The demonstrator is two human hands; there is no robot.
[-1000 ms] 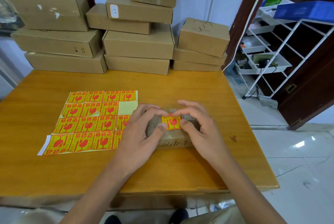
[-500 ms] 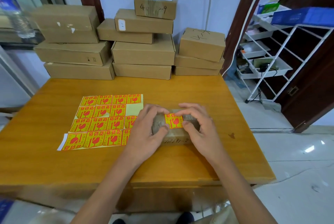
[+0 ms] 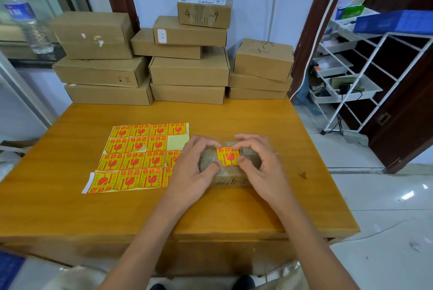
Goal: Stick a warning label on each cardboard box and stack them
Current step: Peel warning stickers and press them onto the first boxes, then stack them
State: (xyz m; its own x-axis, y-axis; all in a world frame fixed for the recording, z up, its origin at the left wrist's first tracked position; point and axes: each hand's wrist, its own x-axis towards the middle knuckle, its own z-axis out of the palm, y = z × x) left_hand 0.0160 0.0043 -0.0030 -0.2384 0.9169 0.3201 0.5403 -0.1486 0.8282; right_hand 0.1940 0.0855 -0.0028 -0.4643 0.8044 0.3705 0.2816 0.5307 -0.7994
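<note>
A small tape-wrapped cardboard box [image 3: 230, 176] lies on the wooden table [image 3: 210, 214], right of centre. On its top sits a yellow and red warning label [image 3: 228, 156]. My left hand [image 3: 189, 168] curls round the box's left end, thumb at the label's left edge. My right hand [image 3: 262, 168] curls over the right end, with fingertips at the label's top right corner and thumb at its lower right corner. A sheet of the same labels [image 3: 136, 156] lies flat to the left, with one square peeled bare.
Stacks of plain cardboard boxes [image 3: 189, 70] line the table's far edge against the wall. A water bottle [image 3: 30, 22] stands on a ledge at the far left. A white wire rack [image 3: 365, 67] stands on the floor to the right, past the table's edge.
Both hands stay on the small box and label, thumbs shifting only slightly. The camera has drawn back and tilted, so more of the table's front edge shows.
</note>
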